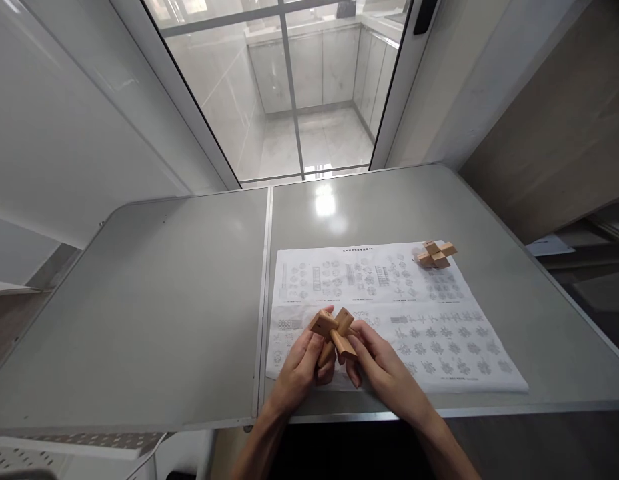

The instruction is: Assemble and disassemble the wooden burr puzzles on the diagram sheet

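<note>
Near the table's front edge, over the printed sheet, my two hands hold a light-brown wooden interlocking puzzle [335,331] made of crossed bars. My left hand [302,363] grips it from the left, thumb along a bar. From the right, my right hand [378,360] closes its fingers on another bar. Parts of both hands' fingertips are hidden behind the wood. A second wooden puzzle [436,255], also of crossed bars, rests on the sheet's upper right corner. Rows of small line diagrams and tiny text cover the white paper sheet [334,307].
The grey folding table [189,300] has a metal seam [263,293] left of the sheet. Beyond its far edge stands a framed glass door [289,87]. A shelf [579,267] stands at the right, and a white perforated rack [74,447] sits below the front left edge.
</note>
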### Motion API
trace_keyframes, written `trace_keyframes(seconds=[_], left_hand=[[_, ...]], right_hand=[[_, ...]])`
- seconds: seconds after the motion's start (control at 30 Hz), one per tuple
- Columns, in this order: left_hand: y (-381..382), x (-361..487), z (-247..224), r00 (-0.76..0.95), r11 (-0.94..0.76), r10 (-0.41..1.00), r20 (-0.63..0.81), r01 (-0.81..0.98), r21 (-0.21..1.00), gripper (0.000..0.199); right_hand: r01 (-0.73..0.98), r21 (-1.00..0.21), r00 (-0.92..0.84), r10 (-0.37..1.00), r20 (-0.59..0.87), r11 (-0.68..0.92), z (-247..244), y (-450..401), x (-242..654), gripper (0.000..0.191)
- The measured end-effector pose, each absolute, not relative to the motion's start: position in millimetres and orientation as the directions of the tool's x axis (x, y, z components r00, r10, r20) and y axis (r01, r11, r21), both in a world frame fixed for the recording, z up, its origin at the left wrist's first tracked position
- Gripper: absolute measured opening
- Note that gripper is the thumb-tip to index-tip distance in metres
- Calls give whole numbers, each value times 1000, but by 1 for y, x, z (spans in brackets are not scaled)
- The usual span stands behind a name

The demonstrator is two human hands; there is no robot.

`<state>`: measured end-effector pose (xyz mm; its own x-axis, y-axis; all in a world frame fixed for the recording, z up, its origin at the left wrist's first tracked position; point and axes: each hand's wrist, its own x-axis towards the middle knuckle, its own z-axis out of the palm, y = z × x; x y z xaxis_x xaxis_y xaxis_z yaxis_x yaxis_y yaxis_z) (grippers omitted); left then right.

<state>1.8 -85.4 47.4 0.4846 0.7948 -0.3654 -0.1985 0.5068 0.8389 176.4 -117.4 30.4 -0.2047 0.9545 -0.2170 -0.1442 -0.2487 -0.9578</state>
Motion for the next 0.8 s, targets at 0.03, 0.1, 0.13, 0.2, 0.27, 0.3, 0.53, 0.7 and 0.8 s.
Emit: trace_keyframes(seconds=[0.03,0.1,0.13,0.2,0.27,0.3,0.53,0.7,0.8], left_hand=[[-86,2,47,487,511,793,-366,-206,835,84],[-87,3,46,468,513,800,-375,-211,832,83],[-88,3,45,437,508,813,-384,-212,835,81],[-91,5,43,345,489,847,-405,-207,847,74],[-93,6,41,224,453,884,-410,-193,871,67],[-93,6,40,168,432,899,-405,-178,884,64],[-97,10,45,32,382,923,-383,-177,907,57],[-96,15,48,89,374,927,-363,-204,905,63],[-95,14,45,165,362,929,-333,-200,911,57]], right_hand=[[-133,-960,-205,954,-217,-247,31,-117,176,38],[-117,-963,-208,955,-214,-241,33,-117,175,37],[-107,-966,-209,955,-209,-235,35,-117,174,36],[-80,-974,-214,958,-193,-214,39,-117,172,34],[-39,-981,-231,957,-177,-191,44,-117,169,32],[-18,-984,-241,956,-170,-179,46,-116,167,31],[-50,-978,-266,946,-183,-203,55,-116,159,36],[-204,-925,-226,935,-273,-319,60,-123,176,47],[-187,-933,-46,952,-303,-306,64,-128,202,46]])
